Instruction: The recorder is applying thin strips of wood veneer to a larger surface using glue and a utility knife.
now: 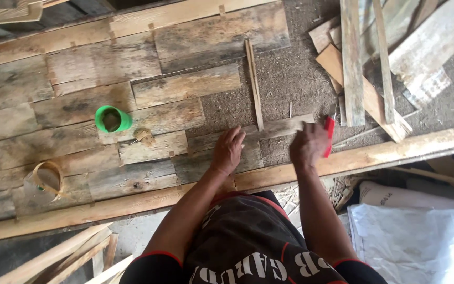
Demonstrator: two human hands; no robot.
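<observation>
My left hand (228, 150) lies flat, fingers spread, on a weathered grey plank (285, 127) that rests on a rough brown board. Beside it my right hand (309, 144) grips a small flat red tool (329, 135) and presses on the right part of the same plank. A thin wooden strip (254, 83) runs from the plank's upper edge toward the back. Left of my hands, many short weathered planks (161, 120) are laid side by side in rows like a panel.
A green cup (112, 119) stands on the planks at left, a clear plastic container (43, 182) nearer the front edge. A long pale batten (374, 155) borders the front. Loose boards (363, 58) pile at back right; white sheeting (416, 236) lies lower right.
</observation>
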